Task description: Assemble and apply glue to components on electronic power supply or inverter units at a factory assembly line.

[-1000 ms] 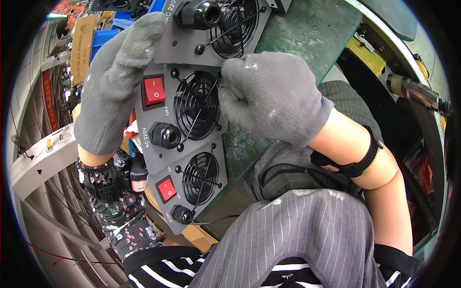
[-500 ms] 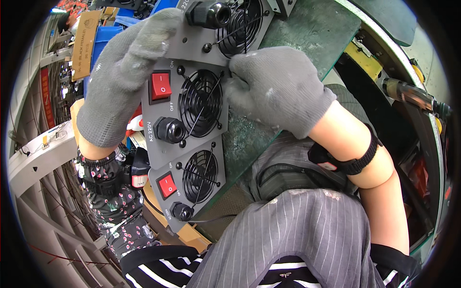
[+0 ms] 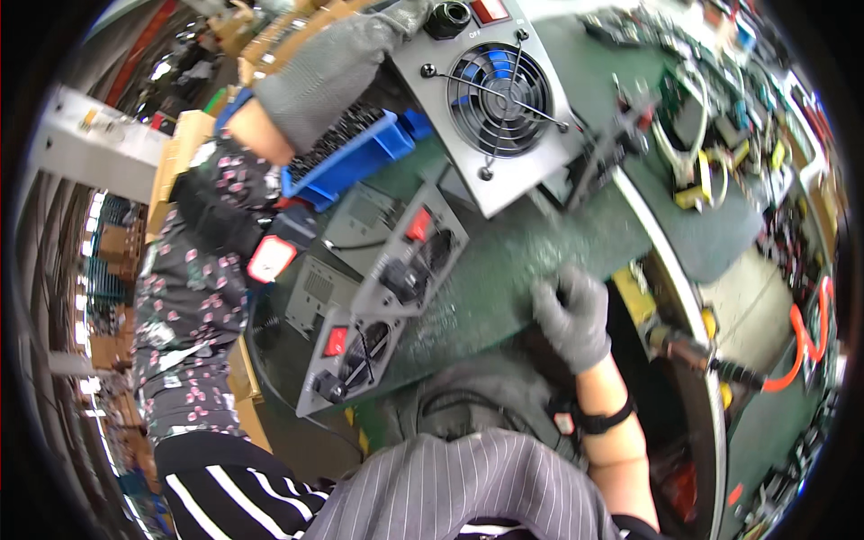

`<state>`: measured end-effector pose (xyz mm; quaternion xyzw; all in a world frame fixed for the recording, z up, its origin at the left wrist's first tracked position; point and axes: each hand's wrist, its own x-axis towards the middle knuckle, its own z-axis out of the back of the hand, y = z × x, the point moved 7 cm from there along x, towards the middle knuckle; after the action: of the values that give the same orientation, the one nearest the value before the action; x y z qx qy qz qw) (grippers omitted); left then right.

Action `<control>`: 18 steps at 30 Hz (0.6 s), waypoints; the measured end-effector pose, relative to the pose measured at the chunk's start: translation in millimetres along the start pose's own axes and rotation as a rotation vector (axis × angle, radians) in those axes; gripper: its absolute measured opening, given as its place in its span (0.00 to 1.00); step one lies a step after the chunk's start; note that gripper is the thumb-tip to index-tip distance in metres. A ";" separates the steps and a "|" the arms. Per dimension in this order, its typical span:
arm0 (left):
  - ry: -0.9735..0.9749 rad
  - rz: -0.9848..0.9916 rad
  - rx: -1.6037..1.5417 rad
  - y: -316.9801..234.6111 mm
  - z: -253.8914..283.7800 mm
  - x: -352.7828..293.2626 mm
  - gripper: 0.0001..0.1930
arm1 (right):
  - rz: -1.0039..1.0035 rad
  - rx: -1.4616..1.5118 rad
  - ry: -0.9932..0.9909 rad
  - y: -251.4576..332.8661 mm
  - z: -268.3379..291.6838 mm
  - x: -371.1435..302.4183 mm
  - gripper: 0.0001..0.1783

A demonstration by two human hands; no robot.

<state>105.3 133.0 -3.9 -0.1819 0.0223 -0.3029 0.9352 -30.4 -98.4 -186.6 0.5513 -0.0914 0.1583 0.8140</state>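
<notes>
My left hand, in a grey knit glove, grips the upper left edge of a grey metal power supply unit. The unit's end panel faces me, tilted, with a round black fan guard, a black cable gland and a red rocker switch. My right hand, also gloved, is curled near the table's front edge, apart from the unit; whatever its fingers hold, if anything, is hidden. Between my arms stand two similar units, a middle one and a nearer one.
A blue bin of small dark parts sits below my left forearm. The green tabletop has a pale metal edge on the right. Beyond lie a power screwdriver, an orange coiled hose and heaps of cables and parts.
My right hand has drawn away from the units toward the lower right. The far unit now stands turned, held by my left hand, apart from the other two. The view has shifted too.
</notes>
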 end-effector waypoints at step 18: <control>-0.653 -0.456 0.383 -41.1 17.7 -20.3 0.21 | 0.043 -0.016 0.012 -2.0 -2.3 2.7 0.16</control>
<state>68.5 119.6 25.7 -0.0916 -0.3715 -0.4268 0.8194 -27.2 -96.6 -188.3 0.5418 -0.0997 0.1784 0.8153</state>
